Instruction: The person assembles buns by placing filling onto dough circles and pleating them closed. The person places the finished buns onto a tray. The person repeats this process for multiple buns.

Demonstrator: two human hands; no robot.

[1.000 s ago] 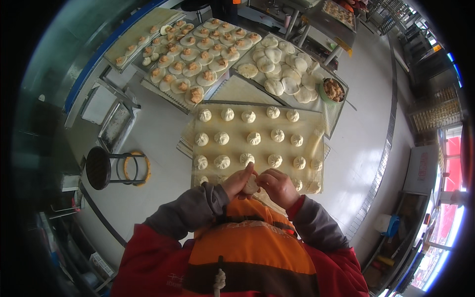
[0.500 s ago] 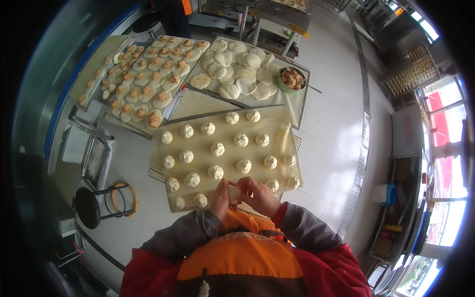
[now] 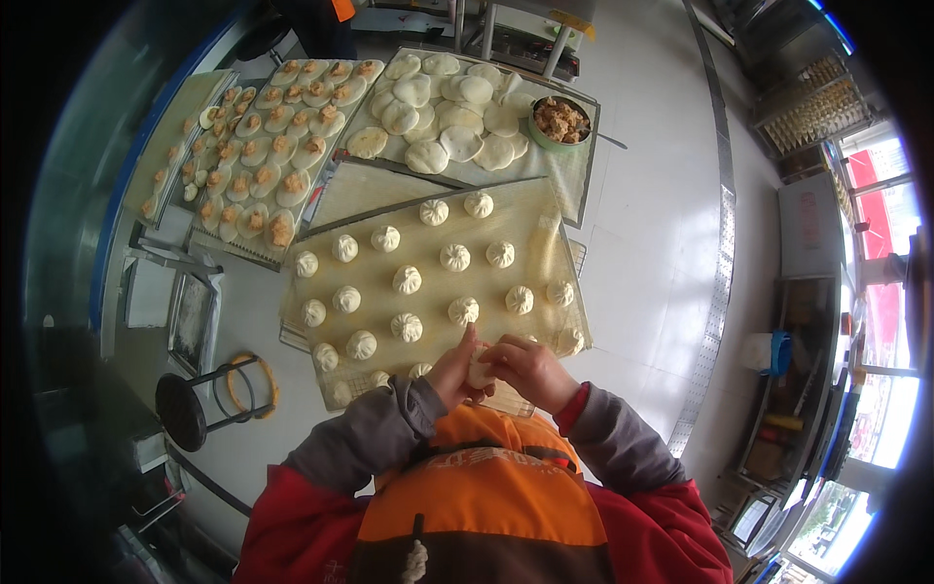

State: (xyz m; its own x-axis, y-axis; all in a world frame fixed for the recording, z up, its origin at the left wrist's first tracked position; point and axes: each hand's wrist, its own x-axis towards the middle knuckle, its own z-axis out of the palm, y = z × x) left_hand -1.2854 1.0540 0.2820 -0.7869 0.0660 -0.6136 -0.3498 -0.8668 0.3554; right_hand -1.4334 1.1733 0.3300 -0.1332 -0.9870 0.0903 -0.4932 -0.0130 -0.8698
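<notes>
A pale steamed-bun dough piece sits between my two hands, over the near edge of a lined tray. My left hand cups it from the left with the thumb pointing up. From the other side my right hand pinches its upper edge with bent fingers. How far the pleats are closed is too small to tell. Several pleated buns stand in loose rows on the tray, one pleated bun just beyond my left thumb. My hands and sleeves hide part of the tray's near edge.
Filling-topped dough rounds cover a tray at the back left. Plain dough wrappers lie overlapping on a board behind, beside a green bowl of filling with a handle sticking out. A black stool stands at the left; another person is at the far left.
My hands have shifted slightly right with the dough between them. The trays and wrappers appear higher and farther left in the picture, as the whole view has moved.
</notes>
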